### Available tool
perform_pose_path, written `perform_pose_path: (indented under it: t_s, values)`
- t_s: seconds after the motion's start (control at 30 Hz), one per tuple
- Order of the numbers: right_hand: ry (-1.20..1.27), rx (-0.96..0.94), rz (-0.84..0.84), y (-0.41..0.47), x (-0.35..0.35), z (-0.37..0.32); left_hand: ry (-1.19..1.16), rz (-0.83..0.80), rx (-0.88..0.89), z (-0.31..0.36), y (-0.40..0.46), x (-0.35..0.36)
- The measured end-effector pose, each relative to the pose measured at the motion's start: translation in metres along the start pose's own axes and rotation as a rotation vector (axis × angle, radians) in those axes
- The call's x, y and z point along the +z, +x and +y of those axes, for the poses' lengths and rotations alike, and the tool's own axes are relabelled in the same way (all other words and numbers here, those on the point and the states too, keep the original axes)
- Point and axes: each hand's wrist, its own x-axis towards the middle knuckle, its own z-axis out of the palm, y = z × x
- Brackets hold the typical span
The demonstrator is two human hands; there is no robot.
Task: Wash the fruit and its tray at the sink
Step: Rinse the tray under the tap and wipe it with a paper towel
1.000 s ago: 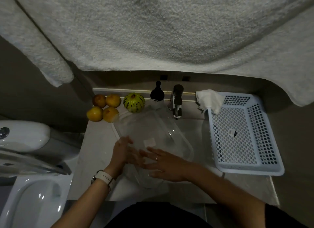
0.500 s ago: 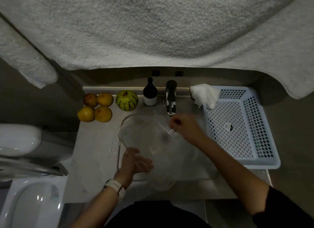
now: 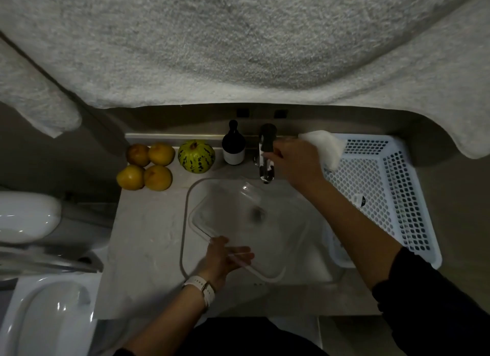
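A clear plastic tray (image 3: 228,217) is held over the sink basin (image 3: 305,270), under the tap's spout. My left hand (image 3: 225,257) grips the tray's near edge. My right hand (image 3: 294,162) is closed on the chrome tap (image 3: 266,154) at the back of the sink. On the counter to the left lie several yellow-orange fruits (image 3: 147,167) and one green striped fruit (image 3: 196,156).
A dark soap bottle (image 3: 233,146) stands beside the tap. A white perforated basket (image 3: 389,191) with a white cloth (image 3: 326,146) on its corner sits at the right. A toilet (image 3: 34,249) is at the left. Hanging towels (image 3: 238,42) fill the upper view.
My right hand left the tray and moved back to the tap. My left hand keeps hold of the tray, which now sits lower over the basin under the spout.
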Motion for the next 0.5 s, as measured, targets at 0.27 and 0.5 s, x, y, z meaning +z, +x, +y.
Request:
perform_pose_path:
  t_s: [0.27,0.5]
  values:
    - [0.29,0.171,0.082,0.005,0.006,0.005,-0.061,0.0,0.005,-0.016,-0.002,0.013]
    - [0.901,0.697,-0.047,-0.059,0.087,0.016,-0.278,0.055,-0.144,-0.033,-0.003,0.018]
